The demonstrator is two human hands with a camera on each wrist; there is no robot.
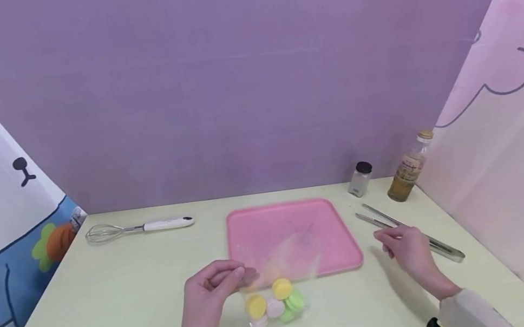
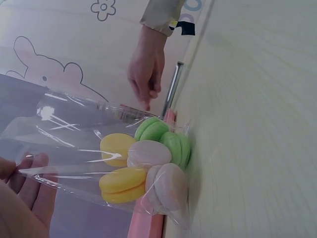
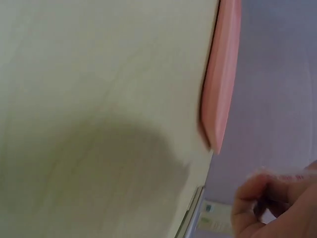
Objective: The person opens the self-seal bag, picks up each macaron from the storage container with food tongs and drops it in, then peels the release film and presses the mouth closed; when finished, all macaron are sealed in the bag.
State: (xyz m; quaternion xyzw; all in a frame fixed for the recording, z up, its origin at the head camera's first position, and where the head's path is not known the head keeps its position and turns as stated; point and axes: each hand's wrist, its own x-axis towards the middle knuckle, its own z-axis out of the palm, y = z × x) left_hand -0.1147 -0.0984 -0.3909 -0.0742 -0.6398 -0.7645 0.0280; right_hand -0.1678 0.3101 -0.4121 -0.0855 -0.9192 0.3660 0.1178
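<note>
My left hand (image 1: 214, 295) pinches the open end of a clear plastic bag (image 2: 64, 134) between thumb and fingertips. Several macarons lie in the bag's lower end: yellow macarons (image 1: 282, 288), green macarons (image 2: 151, 130) and pale pink macarons (image 2: 166, 186). The bag hangs at the near edge of a pink tray (image 1: 290, 236). Off to the right, my right hand (image 1: 410, 254) is raised over the table with curled fingers, in front of metal tongs (image 1: 444, 248). In the right wrist view a thin pale strip (image 3: 292, 176) with small red marks shows at its fingertips.
A whisk (image 1: 166, 225) with a white handle lies at the back left. At the back right stand a black-capped jar (image 1: 359, 181) and a corked bottle (image 1: 407, 173) of brown liquid. A purple wall (image 1: 235, 107) rises behind the table (image 1: 135, 288).
</note>
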